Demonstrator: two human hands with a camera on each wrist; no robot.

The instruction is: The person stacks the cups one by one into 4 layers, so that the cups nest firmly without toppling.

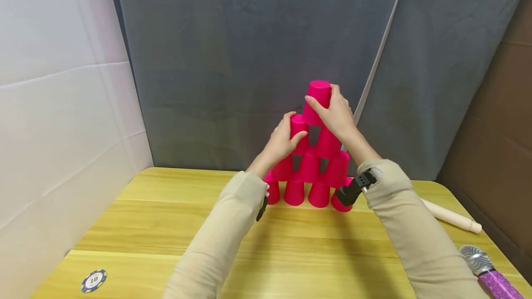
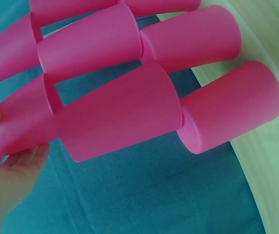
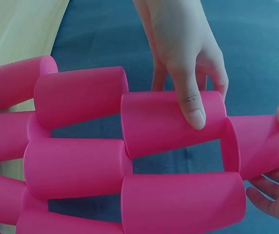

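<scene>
Pink top cup [image 1: 318, 98] in right hand's [image 1: 337, 115] grip, left hand [image 1: 282, 143] clasping second-row cup [image 1: 298, 129].

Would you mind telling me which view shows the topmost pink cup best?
The head view: the top cup crowns the whole pyramid, gripped by the right hand. The right wrist view shows it sideways at the frame edge; in the left wrist view I cannot pick it out.

A pyramid of cups [image 1: 309, 170] stands at the back middle of the table [image 1: 166, 225], before a curtain [image 1: 249, 59]. To its right lie a rolling pin [image 1: 450, 216] and, nearer, a microphone [image 1: 486, 271] (partly cut off). A poker chip [image 1: 93, 280] lies front left.
</scene>
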